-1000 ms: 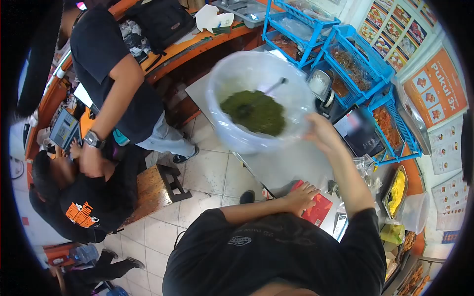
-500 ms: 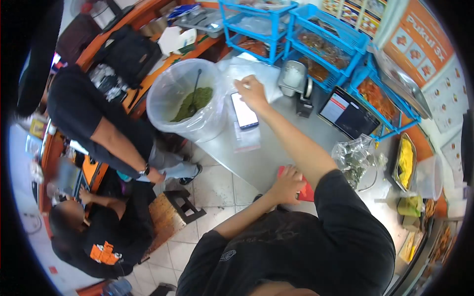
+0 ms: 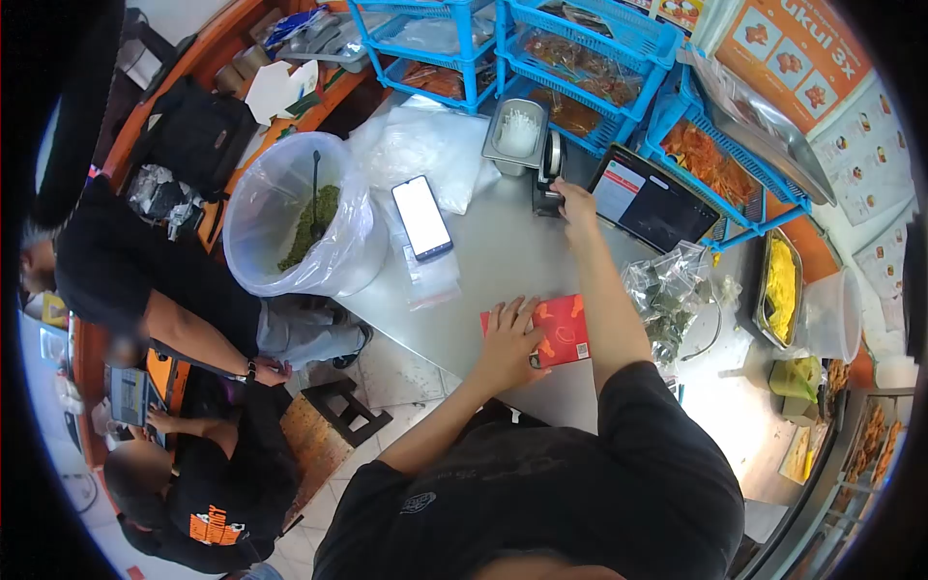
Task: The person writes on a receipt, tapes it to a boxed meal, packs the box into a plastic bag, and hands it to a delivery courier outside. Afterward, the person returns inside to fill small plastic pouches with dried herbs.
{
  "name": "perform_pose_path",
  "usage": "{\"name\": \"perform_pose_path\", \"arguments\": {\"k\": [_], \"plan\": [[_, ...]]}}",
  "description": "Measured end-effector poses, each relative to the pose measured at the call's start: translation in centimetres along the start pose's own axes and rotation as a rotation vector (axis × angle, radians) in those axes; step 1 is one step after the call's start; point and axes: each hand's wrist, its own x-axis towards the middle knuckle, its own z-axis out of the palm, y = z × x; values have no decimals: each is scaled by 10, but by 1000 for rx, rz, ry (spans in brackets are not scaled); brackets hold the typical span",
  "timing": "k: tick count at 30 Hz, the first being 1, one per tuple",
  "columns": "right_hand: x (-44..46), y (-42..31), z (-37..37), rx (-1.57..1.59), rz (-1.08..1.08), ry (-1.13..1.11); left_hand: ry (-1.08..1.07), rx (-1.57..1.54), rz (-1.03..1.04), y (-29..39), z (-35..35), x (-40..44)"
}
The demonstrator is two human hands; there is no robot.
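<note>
In the head view, the left hand [image 3: 510, 346] lies palm down, released, its fingers spread over the left part of a flat red rectangular packet printed with orange shapes [image 3: 565, 321]. The packet rests on the grey metal surface [image 3: 507, 246], at four o'clock from the view's middle. At twelve o'clock from it, the right hand [image 3: 578, 208] has its fingers bent at a black device with an upright wheel [image 3: 545, 199], seemingly a tape dispenser; whether they grasp or merely touch it, I cannot tell.

The step in hand appears to be steadying the packet while reaching for the device. The next move seems to call for a sure finger hold there and light, even pressure from the left hand.

The left hand hides part of the packet; the right covers the device's near edge, and no tape is discernible. At three o'clock, glare obscures what a crumpled clear plastic bag [image 3: 669, 295] contains. At half past ten, the dark-framed phone's [image 3: 421, 217] screen is washed out white.
</note>
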Motion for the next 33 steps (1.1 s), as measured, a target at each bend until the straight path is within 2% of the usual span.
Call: {"name": "perform_pose_path", "arguments": {"k": [3,6,9,11,13,16,18,21,23,29,32,33], "plan": [[-11,40,-2,-159,-356,101,9,16,7,1,-3,2],[-18,40,-3,-805,-653,292,39,0,58,3,0,2],[-19,27,-10,-1037,-676,242,54,-11,159,-7,14,1],[-27,14,-33,-1079,-708,21,45,-36,197,-7,21,-13],[-56,-4,-50,-743,-640,-107,85,-49,235,-7,16,-7],[-142,-21,-82,-693,-716,-126,51,-7,225,-1,17,-14],[-196,-5,-106,-627,-529,-159,96,-20,236,1,20,-14],[-251,51,-124,-329,-201,-231,90,-63,242,-2,19,-12],[-280,48,-100,-185,-111,-187,74,-106,241,-3,20,-15],[-270,71,-93,-149,-101,-172,84,-113,254,4,12,-13],[-270,75,-95,-186,-134,-195,83,-116,221,7,11,-12],[-267,83,-96,-234,-217,-193,92,-135,201,9,9,-10]]}}
